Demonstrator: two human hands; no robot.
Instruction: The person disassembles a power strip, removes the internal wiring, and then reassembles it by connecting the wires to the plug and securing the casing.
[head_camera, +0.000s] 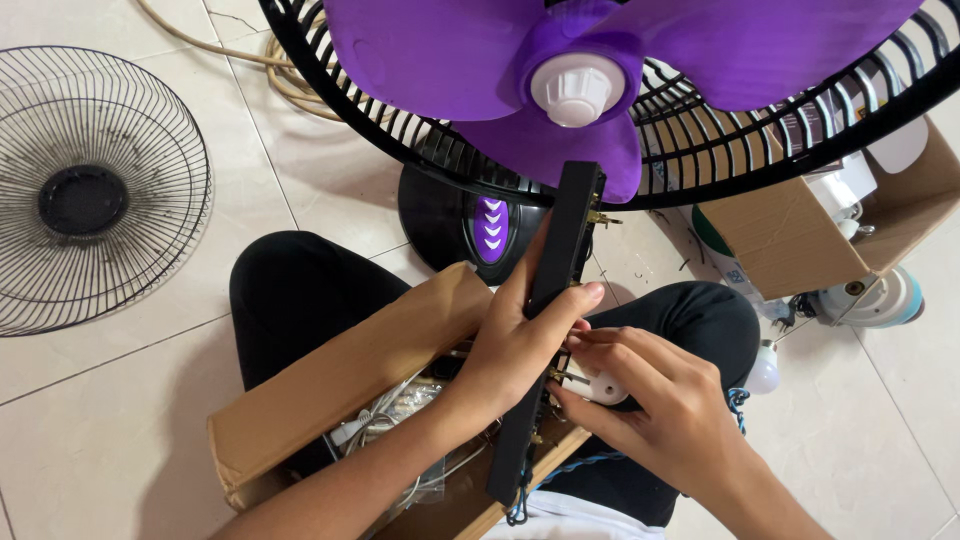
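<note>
Here we are seeing the left hand (515, 345) wrapping its fingers around a long black panel (550, 320), holding it slanted at the centre of the frame. The right hand (665, 400) is pinching a small white knob (607, 388) against the panel's side. Above, a purple fan blade (450, 50) is sitting inside a black guard (720, 150). A cardboard box (340, 380) is lying across the lap, and a loose wire grille (90, 190) is resting at the upper left.
</note>
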